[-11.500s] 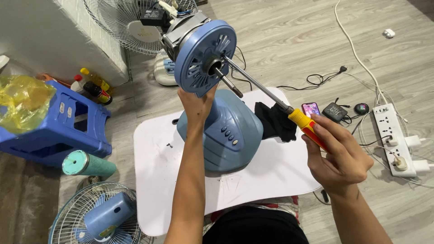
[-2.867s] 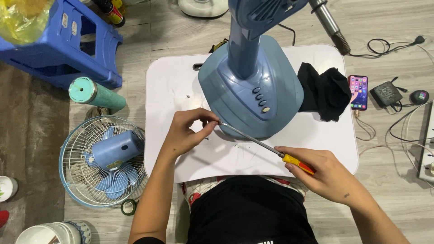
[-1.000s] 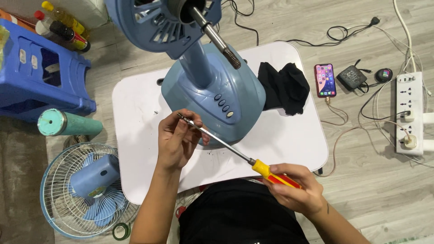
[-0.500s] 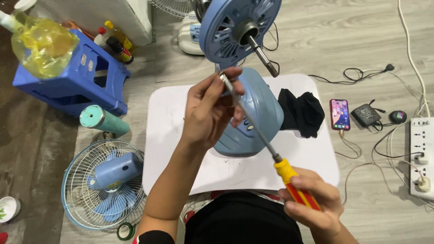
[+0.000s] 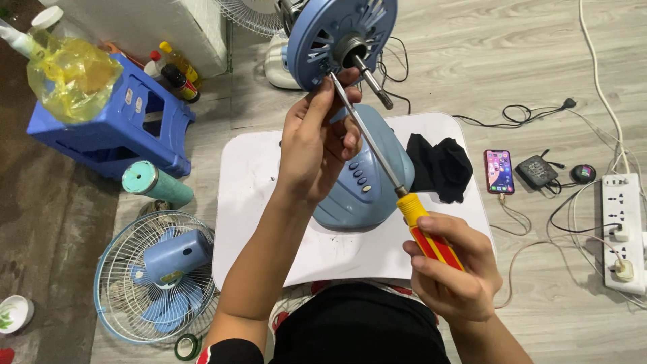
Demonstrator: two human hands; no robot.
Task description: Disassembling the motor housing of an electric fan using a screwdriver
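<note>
Blue plastic makes up the fan motor housing (image 5: 340, 34) raised above a white board (image 5: 256, 202), with the fan base (image 5: 367, 178) standing on that board. Left hand (image 5: 317, 141) reaches up, its fingers (image 5: 322, 101) pinched around the upper shaft of a screwdriver (image 5: 397, 192) whose tip meets the housing beside the motor spindle (image 5: 371, 81). Right hand (image 5: 455, 276) has its fingers wrapped tight around the yellow-and-red handle. A black cloth (image 5: 441, 165) lies on the board just beside the base; a phone (image 5: 499, 170) lies on the floor nearby.
</note>
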